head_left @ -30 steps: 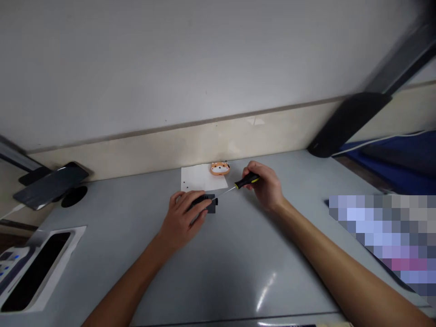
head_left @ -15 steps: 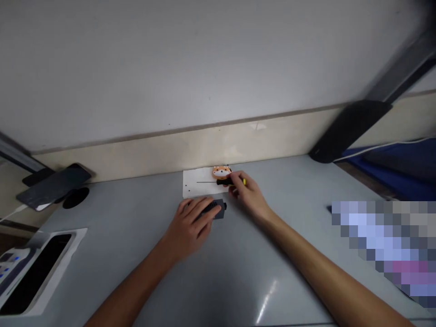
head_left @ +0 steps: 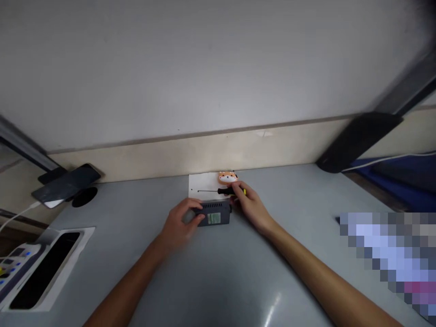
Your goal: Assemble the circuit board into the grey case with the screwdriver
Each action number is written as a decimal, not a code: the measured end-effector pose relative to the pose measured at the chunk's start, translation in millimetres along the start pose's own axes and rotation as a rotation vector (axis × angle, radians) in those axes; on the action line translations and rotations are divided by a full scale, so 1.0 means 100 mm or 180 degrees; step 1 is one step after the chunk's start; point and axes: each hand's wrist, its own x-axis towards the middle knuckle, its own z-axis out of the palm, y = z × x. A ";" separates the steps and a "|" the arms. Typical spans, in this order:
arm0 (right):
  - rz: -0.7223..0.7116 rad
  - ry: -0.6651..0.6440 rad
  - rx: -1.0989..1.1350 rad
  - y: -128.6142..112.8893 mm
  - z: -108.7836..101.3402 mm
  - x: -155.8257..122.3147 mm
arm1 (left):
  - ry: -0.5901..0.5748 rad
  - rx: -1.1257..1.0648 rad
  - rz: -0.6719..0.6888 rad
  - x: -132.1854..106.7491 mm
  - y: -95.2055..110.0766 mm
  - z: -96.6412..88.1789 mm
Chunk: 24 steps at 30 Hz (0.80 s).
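Observation:
With thumb and fingers, my left hand (head_left: pixel 182 222) grips the left end of a dark grey box-shaped device (head_left: pixel 223 218), which has a row of vent slots and a greenish label. In my right hand (head_left: pixel 250 202) is a screwdriver (head_left: pixel 223 191) with a black and yellow handle, its thin shaft pointing left over a white sheet of paper (head_left: pixel 200 181). Small dark specks, perhaps screws, lie on the sheet's left part. An orange and white animal-face item (head_left: pixel 227 177) sits at the paper's back right, just beyond the right fingers.
A phone on a stand (head_left: pixel 66 184) with a white cable is at the back left. Nearer stand a black-topped tray (head_left: pixel 46 270) and a white power strip (head_left: pixel 18 263). A dark upright panel (head_left: pixel 357 141) rises at the back right; a blurred-out item (head_left: pixel 384 254) lies at right.
My left hand has shifted from covering the device to its left end, so the vents and label now show. The right hand still holds the screwdriver. The whole view has shifted slightly.

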 end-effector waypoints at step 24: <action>0.0162 0.0635 0.0545 -0.01 -0.23 0.10 | -0.1421 0.0561 -0.0299 0.05 0.11 -0.13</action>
